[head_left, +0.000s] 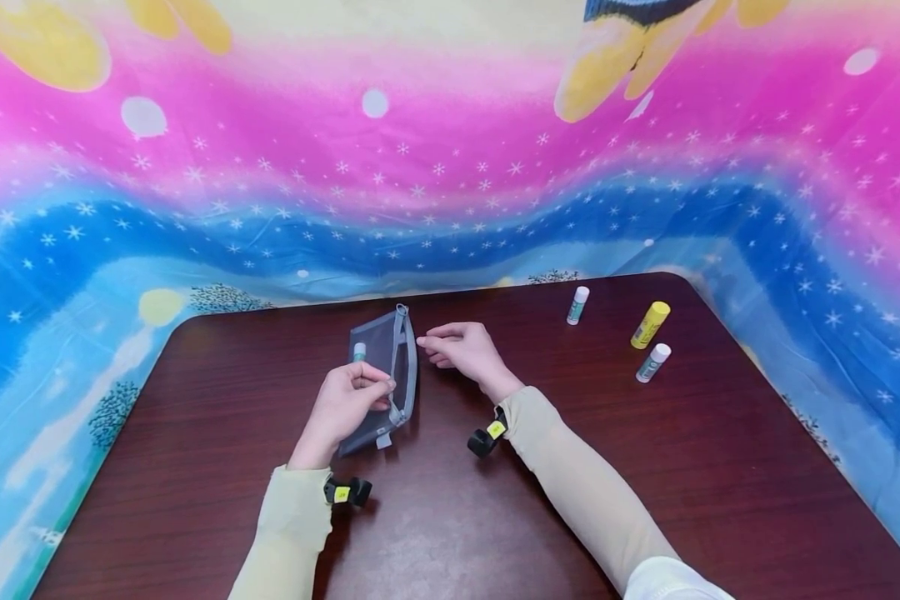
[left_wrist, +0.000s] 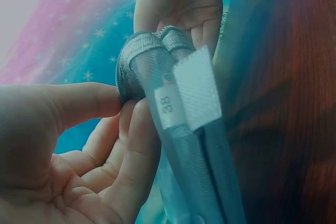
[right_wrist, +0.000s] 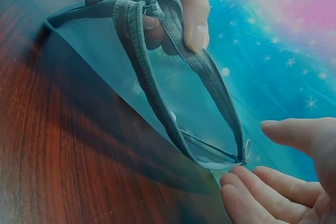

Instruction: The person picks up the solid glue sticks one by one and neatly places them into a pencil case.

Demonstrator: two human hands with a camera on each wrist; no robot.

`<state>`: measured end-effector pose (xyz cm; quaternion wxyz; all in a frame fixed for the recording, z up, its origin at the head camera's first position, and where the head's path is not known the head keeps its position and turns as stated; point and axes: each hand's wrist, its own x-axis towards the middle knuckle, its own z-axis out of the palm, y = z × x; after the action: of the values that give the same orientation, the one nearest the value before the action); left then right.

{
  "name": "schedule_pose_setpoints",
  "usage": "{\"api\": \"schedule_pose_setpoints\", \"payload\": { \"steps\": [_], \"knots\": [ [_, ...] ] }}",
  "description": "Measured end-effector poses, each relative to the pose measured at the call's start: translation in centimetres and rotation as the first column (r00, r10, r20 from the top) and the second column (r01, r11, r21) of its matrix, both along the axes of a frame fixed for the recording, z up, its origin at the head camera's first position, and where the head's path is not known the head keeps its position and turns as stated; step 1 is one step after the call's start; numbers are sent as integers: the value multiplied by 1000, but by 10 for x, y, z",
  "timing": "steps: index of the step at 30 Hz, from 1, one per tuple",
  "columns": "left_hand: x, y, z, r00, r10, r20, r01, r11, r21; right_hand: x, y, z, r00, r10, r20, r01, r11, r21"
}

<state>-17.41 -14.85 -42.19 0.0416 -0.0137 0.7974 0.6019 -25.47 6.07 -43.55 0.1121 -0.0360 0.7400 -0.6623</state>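
Observation:
A grey mesh zip pouch [head_left: 375, 333] stands with its unzipped mouth toward the right. My left hand [head_left: 345, 404] pinches one zip edge of the mouth between thumb and fingers; in the right wrist view, the left thumb [right_wrist: 197, 38] lies over that edge. A white tag [left_wrist: 197, 88] hangs from the pouch's near end. Part of a glue stick [head_left: 359, 352] shows at the pouch's mesh side. My right hand [head_left: 465, 354] is beside the mouth's far end, holding nothing. Its thumb and fingers are apart in the right wrist view, fingertips [right_wrist: 239, 179] right by the zip's end.
On the dark wooden table [head_left: 435, 517], a white glue stick [head_left: 578, 306] stands at the back right. Closer to the right edge are a larger yellow glue stick [head_left: 650, 325] and another white one [head_left: 653, 363]. A printed cloth [head_left: 450, 167] hangs behind the table.

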Motion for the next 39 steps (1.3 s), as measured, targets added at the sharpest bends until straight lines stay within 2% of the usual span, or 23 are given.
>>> {"api": "schedule_pose_setpoints", "payload": {
  "steps": [8,13,22,39],
  "knots": [
    [-1,-2,-1,999,35,-5,-35,999,-4,1,5,2,999,-35,-11,35,999,15],
    [-2,-2,-1,997,71,-7,-70,997,27,1,7,2,999,-43,-15,43,999,13],
    [-4,-2,-4,992,113,-64,-110,992,59,1,13,6,998,-55,-24,56,998,26],
    [-4,-3,-5,990,113,-84,-108,992,59,4,32,11,998,-55,-42,54,998,-24]
  ]
}}
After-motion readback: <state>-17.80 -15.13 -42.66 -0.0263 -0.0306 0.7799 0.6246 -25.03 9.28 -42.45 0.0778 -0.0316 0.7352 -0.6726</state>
